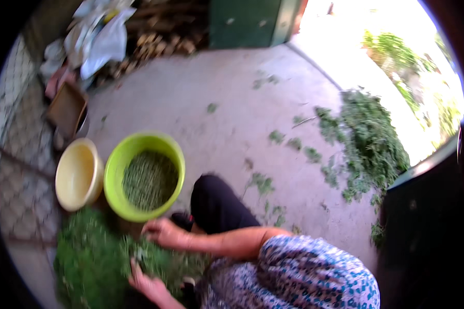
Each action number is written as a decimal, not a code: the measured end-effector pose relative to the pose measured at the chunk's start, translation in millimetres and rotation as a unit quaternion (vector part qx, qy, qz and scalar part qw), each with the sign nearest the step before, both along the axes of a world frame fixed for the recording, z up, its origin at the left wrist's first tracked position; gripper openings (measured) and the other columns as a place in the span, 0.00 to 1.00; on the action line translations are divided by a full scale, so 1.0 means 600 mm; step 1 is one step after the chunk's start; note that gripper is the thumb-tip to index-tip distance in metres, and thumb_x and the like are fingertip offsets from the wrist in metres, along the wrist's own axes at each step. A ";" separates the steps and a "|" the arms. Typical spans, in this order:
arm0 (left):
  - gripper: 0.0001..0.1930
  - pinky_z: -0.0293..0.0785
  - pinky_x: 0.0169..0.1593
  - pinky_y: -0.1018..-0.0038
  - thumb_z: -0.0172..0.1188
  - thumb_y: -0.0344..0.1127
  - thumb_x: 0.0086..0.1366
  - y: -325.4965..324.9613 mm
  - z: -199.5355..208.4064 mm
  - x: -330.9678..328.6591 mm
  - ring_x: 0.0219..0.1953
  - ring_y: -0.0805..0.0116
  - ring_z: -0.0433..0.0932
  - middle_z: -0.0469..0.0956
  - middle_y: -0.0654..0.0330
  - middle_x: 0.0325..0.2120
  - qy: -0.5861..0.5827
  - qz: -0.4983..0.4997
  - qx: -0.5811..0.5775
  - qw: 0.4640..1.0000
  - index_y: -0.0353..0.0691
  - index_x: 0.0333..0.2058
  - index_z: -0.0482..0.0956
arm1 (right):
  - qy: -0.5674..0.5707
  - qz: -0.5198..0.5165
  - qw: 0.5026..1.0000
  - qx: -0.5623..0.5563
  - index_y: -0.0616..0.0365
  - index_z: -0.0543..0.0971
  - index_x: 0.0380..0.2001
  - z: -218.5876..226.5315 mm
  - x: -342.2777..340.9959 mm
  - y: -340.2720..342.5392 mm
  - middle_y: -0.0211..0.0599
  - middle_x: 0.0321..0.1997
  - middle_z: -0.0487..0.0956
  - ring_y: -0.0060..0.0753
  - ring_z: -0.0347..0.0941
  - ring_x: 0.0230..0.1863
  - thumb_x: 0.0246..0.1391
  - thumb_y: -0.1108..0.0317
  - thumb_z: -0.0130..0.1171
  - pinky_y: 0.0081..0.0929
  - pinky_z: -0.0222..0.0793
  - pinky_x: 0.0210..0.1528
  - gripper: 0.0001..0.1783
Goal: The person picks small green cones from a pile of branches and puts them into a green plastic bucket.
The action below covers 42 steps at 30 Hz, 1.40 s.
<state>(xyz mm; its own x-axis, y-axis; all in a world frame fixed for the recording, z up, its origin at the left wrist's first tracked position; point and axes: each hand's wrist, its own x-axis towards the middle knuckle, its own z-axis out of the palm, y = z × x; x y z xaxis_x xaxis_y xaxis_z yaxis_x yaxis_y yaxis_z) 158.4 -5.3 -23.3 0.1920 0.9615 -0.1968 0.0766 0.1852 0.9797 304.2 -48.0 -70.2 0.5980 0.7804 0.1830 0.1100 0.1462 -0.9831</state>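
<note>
A heap of leafy green plants (87, 257) lies on the concrete floor at the lower left. My left hand (145, 282) reaches into the heap's near side and grips a bunch of stems. Just above it, my right hand (162, 233) has its fingers curled on greens at the top of the heap, its bare forearm running back to a blue patterned sleeve. Right behind the hands stands a lime-green bowl (117, 170), partly filled with small picked green bits. A pale yellow bowl (75, 175), which looks empty, touches its left side. The picture is blurred.
My knee in black trousers (216, 206) is right of the bowls. A second pile of green plants (371, 139) lies at the right, with loose sprigs scattered across the floor. A brown box (66, 108), white sacks and stacked firewood (160, 44) line the back left. A dark door (428, 216) stands at right.
</note>
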 end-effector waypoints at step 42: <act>0.14 0.68 0.31 0.84 0.56 0.16 0.50 -0.010 0.009 -0.018 0.28 0.80 0.70 0.74 0.65 0.29 -0.195 -0.008 -0.075 0.978 0.36 0.37 0.73 | -0.182 0.186 0.964 -0.062 0.59 0.73 0.36 0.098 -0.032 -0.006 0.42 0.35 0.72 0.44 0.70 0.36 0.36 0.76 0.62 0.32 0.67 0.39 0.17</act>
